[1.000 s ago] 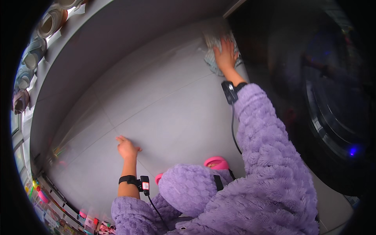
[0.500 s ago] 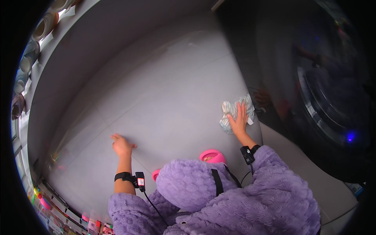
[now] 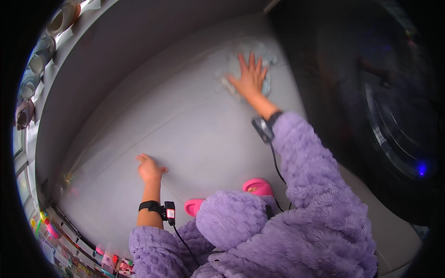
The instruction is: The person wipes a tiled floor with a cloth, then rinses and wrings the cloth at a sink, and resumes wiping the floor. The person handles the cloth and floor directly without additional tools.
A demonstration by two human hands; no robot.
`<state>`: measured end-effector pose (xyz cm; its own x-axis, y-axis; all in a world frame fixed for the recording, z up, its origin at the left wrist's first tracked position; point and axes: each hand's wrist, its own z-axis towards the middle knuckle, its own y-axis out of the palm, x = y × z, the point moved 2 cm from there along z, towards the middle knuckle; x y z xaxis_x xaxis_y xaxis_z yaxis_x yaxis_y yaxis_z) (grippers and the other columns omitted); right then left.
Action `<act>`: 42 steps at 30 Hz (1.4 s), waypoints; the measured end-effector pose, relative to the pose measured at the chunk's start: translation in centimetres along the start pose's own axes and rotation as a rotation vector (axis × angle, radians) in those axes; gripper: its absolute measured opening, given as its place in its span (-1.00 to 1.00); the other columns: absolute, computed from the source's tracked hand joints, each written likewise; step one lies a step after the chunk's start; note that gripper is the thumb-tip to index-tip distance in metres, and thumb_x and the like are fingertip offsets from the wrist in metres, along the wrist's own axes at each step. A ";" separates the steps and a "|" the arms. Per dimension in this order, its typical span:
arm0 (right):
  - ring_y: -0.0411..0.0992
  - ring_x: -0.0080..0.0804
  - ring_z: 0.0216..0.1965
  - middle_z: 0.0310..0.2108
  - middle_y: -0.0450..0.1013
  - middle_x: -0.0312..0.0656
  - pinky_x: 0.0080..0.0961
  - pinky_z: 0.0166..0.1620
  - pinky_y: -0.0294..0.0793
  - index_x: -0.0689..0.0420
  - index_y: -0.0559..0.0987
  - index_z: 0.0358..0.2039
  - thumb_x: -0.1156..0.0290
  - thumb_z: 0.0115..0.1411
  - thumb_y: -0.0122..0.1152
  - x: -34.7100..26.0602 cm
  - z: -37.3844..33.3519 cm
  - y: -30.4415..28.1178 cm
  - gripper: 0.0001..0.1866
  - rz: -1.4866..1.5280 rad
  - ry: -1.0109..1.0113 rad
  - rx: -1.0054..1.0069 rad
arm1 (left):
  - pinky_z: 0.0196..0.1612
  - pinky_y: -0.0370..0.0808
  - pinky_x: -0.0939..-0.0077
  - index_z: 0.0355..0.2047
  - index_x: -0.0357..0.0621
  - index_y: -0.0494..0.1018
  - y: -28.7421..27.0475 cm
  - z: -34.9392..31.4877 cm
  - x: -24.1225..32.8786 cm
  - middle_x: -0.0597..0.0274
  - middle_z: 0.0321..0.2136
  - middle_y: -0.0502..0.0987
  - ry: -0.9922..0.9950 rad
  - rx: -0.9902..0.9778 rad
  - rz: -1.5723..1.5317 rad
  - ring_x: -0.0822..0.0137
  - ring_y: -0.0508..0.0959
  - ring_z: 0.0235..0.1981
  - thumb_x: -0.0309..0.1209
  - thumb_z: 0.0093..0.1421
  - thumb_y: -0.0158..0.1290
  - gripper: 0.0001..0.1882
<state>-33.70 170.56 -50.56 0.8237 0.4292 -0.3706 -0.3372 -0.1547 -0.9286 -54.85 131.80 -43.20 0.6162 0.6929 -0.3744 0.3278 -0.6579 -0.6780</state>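
My right hand (image 3: 251, 79) lies flat with its fingers spread on top of a pale, light-blue and white cloth (image 3: 266, 88). Motion blurs the cloth's edges, and the palm hides its middle. Under both lies the grey tiled floor (image 3: 194, 134), near its far right part. Lower on the left, my left hand (image 3: 150, 169) rests on the tiles, holding nothing, its thumb apart from the other fingers.
A dark, glossy front-loading machine (image 3: 324, 106) with a round door and a blue light stands along the right. Grey wall (image 3: 106, 60) curves round the far left. Pink slippers (image 3: 258, 186) are on my feet. Colourful items (image 3: 51, 229) fill the lower left; rolls (image 3: 60, 21) line a ledge.
My right hand has slid the cloth away from me and leftward, from beside the machine to farther up the floor. My left hand stays nearly in place.
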 end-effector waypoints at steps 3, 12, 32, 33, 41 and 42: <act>-0.13 0.14 0.32 0.27 0.09 -0.03 0.23 0.26 -0.26 -0.19 0.32 0.17 -0.04 -0.09 0.30 -3.8 6.8 2.2 -0.24 0.062 0.018 0.152 | -0.18 0.55 0.46 0.21 -0.48 0.03 0.1 0.2 -0.2 -0.32 0.20 0.12 0.006 0.030 0.006 0.03 0.57 -0.19 -0.11 -0.47 0.47 0.29; 0.00 -0.19 0.32 0.26 0.16 -0.28 0.01 0.31 -0.11 -0.16 0.41 0.07 0.01 -0.19 0.37 -7.7 -14.1 -0.8 -0.27 0.202 -0.994 -0.518 | -0.14 0.53 0.48 0.20 -0.49 0.04 0.0 -0.4 -0.2 -0.32 0.20 0.13 -0.008 0.007 0.027 0.04 0.56 -0.21 -0.12 -0.50 0.48 0.30; 0.33 -0.21 0.06 0.00 0.38 -0.10 -0.38 0.12 0.30 0.20 0.25 0.17 0.53 0.04 0.13 -13.9 7.2 6.3 -0.37 0.998 -0.033 -0.145 | -0.13 0.49 0.51 0.20 -0.55 0.02 0.1 -0.7 0.5 -0.39 0.19 0.10 -0.007 -0.020 0.005 0.10 0.54 -0.18 -0.13 -0.44 0.47 0.28; 0.33 -0.23 0.05 -0.01 0.38 -0.12 -0.37 0.11 0.32 0.20 0.26 0.17 0.56 0.04 0.09 -15.5 6.1 5.1 -0.39 1.321 -0.052 -0.373 | -0.13 0.49 0.51 0.20 -0.54 0.02 0.0 -0.7 0.5 -0.39 0.20 0.10 -0.011 -0.043 0.011 0.10 0.53 -0.17 -0.12 -0.44 0.47 0.28; 0.12 -0.39 0.24 0.22 0.21 -0.24 -0.36 0.19 0.14 0.06 0.24 0.24 0.59 0.01 -0.09 -8.1 0.6 -4.9 -0.32 1.544 0.293 -0.557 | -0.09 0.46 0.53 0.20 -0.52 0.05 0.6 -0.6 0.0 -0.39 0.18 0.13 0.007 -0.032 0.056 0.15 0.54 -0.16 0.00 -0.42 0.43 0.28; 0.15 -0.41 0.22 0.19 0.24 -0.23 -0.35 0.24 0.08 0.07 0.30 0.20 0.58 0.03 -0.09 -6.5 0.0 -5.3 -0.37 1.302 0.284 -0.412 | -0.08 0.46 0.53 0.20 -0.51 0.06 0.7 -0.6 0.1 -0.40 0.18 0.13 0.017 -0.017 0.068 0.16 0.55 -0.17 0.00 -0.41 0.43 0.27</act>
<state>-37.29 168.63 -43.27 0.1050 -0.4089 -0.9065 -0.8074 -0.5673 0.1624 -54.11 131.22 -43.28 0.6495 0.6415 -0.4082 0.2972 -0.7083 -0.6403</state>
